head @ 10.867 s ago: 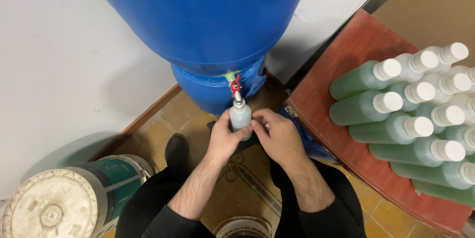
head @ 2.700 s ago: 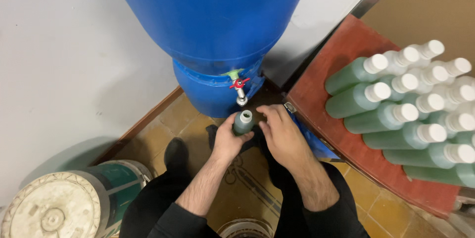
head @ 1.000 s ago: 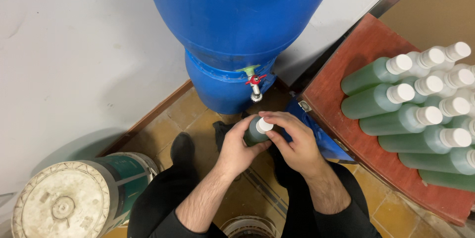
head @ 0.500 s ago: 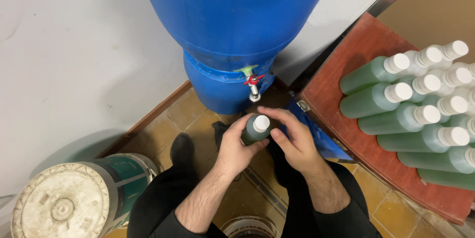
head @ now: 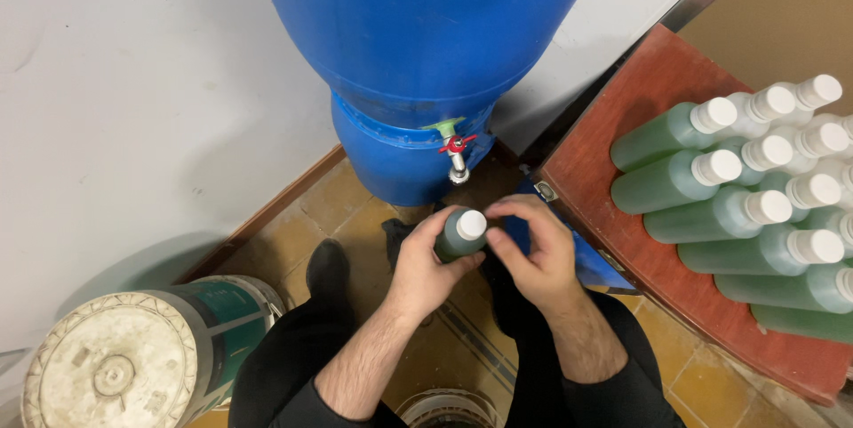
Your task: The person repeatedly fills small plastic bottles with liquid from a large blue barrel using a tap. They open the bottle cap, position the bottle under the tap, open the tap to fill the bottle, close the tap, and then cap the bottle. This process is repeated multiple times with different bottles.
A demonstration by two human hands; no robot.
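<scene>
Bottle (head: 460, 234) upright in left hand (head: 425, 266) grip, right hand (head: 533, 255) beside.

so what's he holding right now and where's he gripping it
The left hand holds a small green bottle around its body, below the white cap. The right hand holds nothing, fingers beside the cap.

**Bottles, drum and bucket**

Green-filled bottles (head: 711, 215) with white caps lie stacked at right. A matching capped bottle (head: 460, 234) sits in the left hand (head: 425, 264). Blue drum (head: 418, 46) behind; teal-banded white bucket (head: 124, 366) lower left.
</scene>
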